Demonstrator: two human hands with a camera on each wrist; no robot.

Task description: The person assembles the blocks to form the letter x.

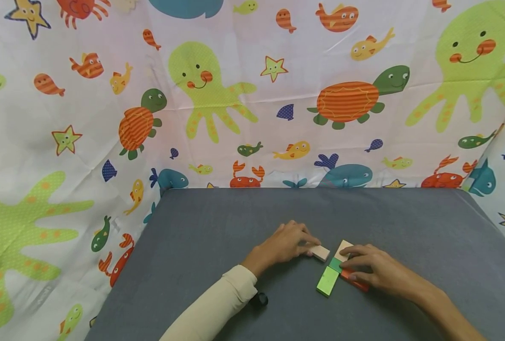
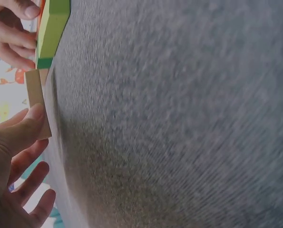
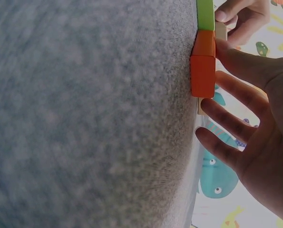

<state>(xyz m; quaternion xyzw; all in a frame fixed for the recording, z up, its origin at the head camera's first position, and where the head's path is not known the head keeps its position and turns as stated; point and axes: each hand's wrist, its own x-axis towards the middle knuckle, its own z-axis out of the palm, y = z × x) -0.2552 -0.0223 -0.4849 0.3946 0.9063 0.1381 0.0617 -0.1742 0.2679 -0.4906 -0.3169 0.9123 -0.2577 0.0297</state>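
My left hand (image 1: 285,244) pinches a plain wooden block (image 1: 320,253) between thumb and fingers; its other fingers are spread in the left wrist view. Just to its right, blocks lie around a dark green block (image 1: 336,265): another plain wooden block (image 1: 343,250) on the far side, a light green block (image 1: 328,282) on the near side and an orange-red block (image 1: 356,280) to the right. My right hand (image 1: 376,267) rests over this group, its fingertips on the far wooden and dark green blocks. In the right wrist view its thumb lies against the orange-red block (image 3: 203,76), with the other fingers loosely extended.
The blocks lie on a grey cloth-covered table (image 1: 218,222). A small black round object (image 1: 259,300) sits beside my left sleeve (image 1: 218,303). Behind and at the sides hangs a white curtain (image 1: 235,166) printed with sea animals.
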